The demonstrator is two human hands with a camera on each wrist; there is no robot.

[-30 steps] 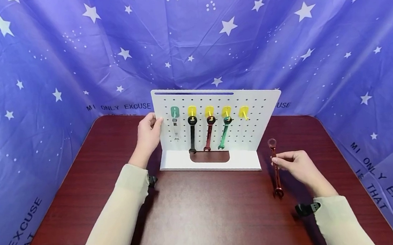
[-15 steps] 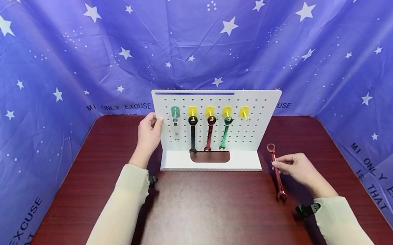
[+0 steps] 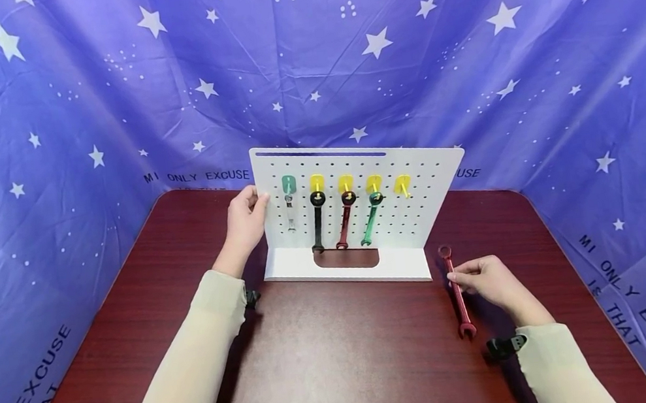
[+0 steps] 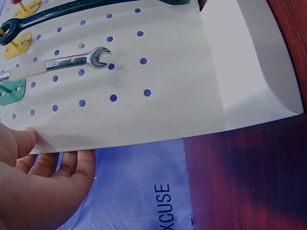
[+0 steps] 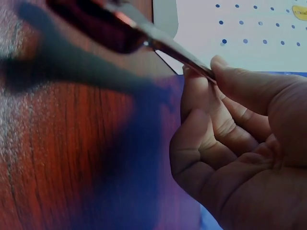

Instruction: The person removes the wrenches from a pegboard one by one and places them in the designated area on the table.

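Note:
My right hand [image 3: 491, 279] pinches a red wrench [image 3: 460, 302] by its shaft between thumb and index finger, to the right of the white pegboard [image 3: 427, 184]. The wrench's ring end points away and its open end toward me. In the right wrist view the wrench [image 5: 168, 48] runs up and left from the fingertips. My left hand [image 3: 246, 219] grips the board's left edge, thumb on the front and fingers behind. From the board's hooks hang a small silver wrench [image 4: 72, 62], a black wrench [image 3: 318, 228], a dark red wrench [image 3: 344, 225] and a green wrench [image 3: 369, 223].
A yellow hook [image 3: 403, 185] at the board's right end holds nothing. The board's base, with a cut-out, stands on a dark red wooden table [image 3: 339, 357]. A blue star-patterned curtain [image 3: 295, 53] surrounds the table's back and sides.
The red wrench in my right hand has tilted, its ring end dropping toward the table and its open end swinging slightly right and nearer me. My left hand keeps its place on the board.

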